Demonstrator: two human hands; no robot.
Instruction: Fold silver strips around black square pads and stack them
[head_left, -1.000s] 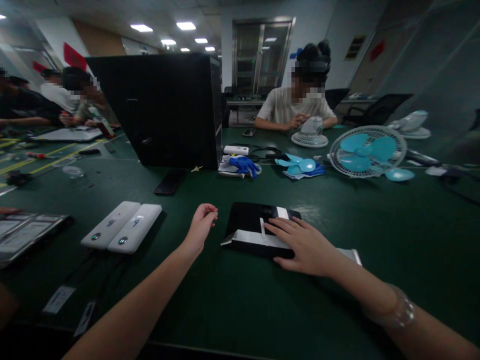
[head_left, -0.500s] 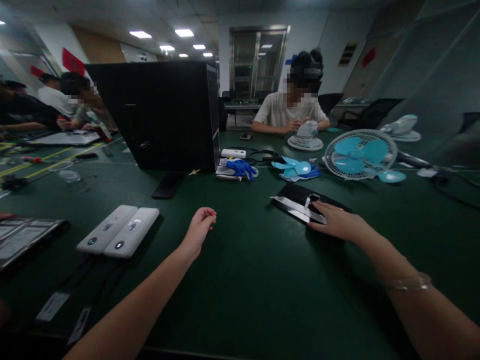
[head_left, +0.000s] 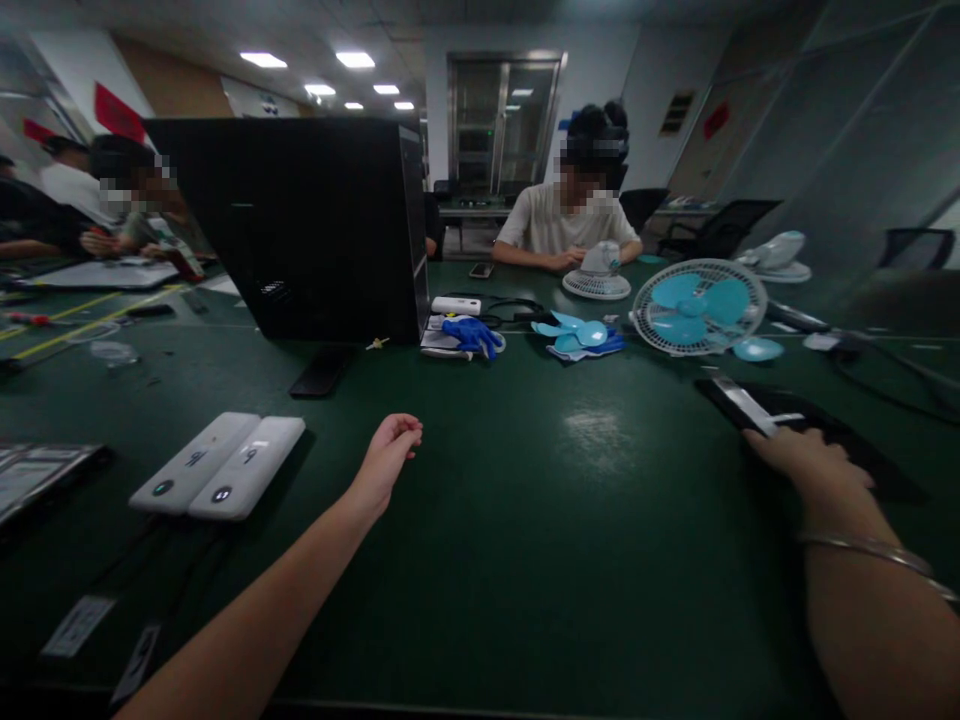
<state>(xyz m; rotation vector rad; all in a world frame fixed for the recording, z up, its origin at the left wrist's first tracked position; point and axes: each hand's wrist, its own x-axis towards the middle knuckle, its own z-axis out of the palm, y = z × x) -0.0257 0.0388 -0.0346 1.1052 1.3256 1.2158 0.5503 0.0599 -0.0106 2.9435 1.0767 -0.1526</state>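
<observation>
My right hand [head_left: 806,460] lies flat, fingers stretched out, on a flat black panel with a silver strip [head_left: 757,405] at the right side of the green table [head_left: 525,520]. My left hand [head_left: 390,452] rests on the table near the middle with its fingers loosely curled and nothing in them. Two white oblong devices [head_left: 217,465] lie side by side to the left of that hand.
A black computer tower [head_left: 300,225] stands at the back left, a dark phone [head_left: 315,372] before it. Blue gloves [head_left: 469,335], loose blue fan blades [head_left: 581,335] and a blue desk fan [head_left: 697,305] lie beyond. A person sits opposite holding a white fan [head_left: 598,272]. More people sit far left.
My right hand has slid the black panel from the table's middle far to the right. My left hand has stayed in place. The view has shifted slightly.
</observation>
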